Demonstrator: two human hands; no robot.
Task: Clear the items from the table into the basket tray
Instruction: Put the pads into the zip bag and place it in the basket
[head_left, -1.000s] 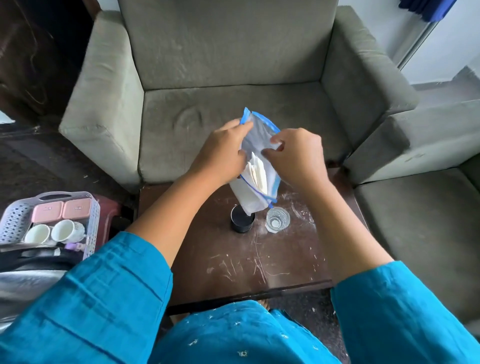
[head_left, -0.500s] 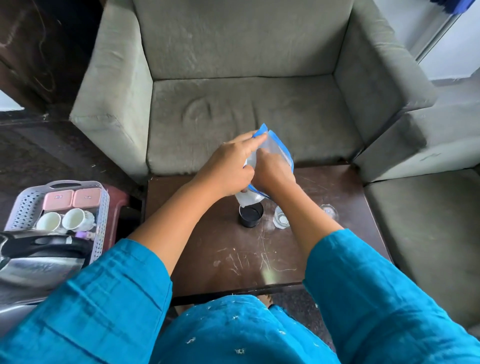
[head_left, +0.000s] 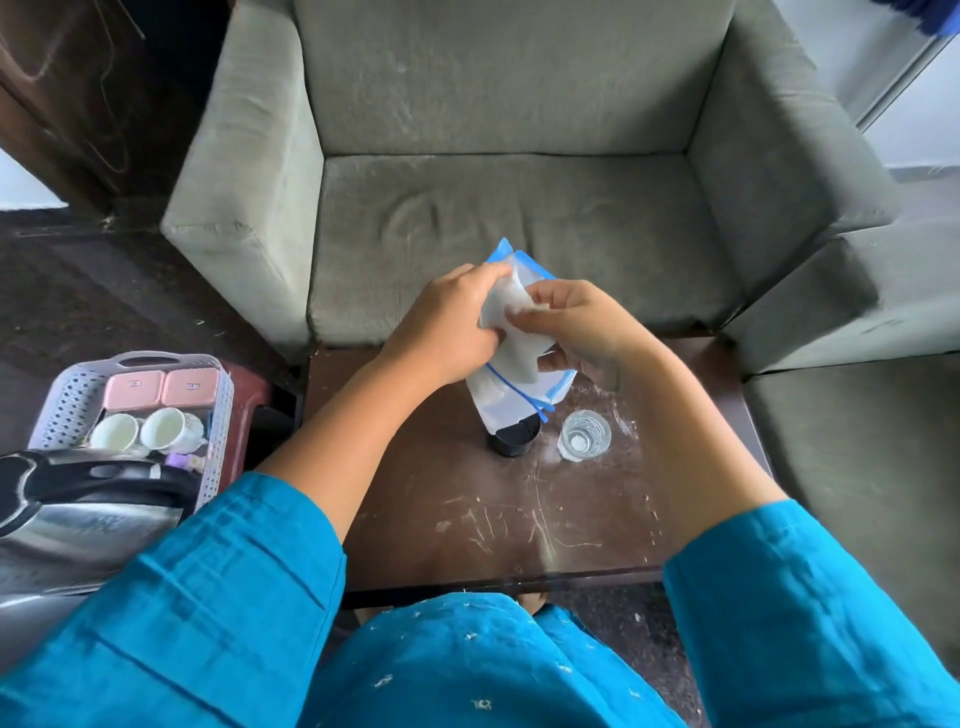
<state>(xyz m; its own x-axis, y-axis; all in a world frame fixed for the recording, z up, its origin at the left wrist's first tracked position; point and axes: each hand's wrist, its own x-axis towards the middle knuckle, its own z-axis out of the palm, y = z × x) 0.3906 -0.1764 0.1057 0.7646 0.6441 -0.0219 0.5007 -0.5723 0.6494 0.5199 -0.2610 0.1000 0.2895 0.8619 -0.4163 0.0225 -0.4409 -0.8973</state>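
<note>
A: Scratched brown surface (head_left: 467, 519), both hands closed on zip bag (head_left: 511, 384), held above black cup (head_left: 511, 441).
B: Seal it flat w/ fingers, then into basket tray (head_left: 67, 395) left.

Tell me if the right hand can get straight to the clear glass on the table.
Probably not yet: the right hand and left hand both grip the zip bag. Once it lets go, the clear glass stands uncovered just below it, beside the black cup.

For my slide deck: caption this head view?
Both hands grip a zip bag above the table.
</note>
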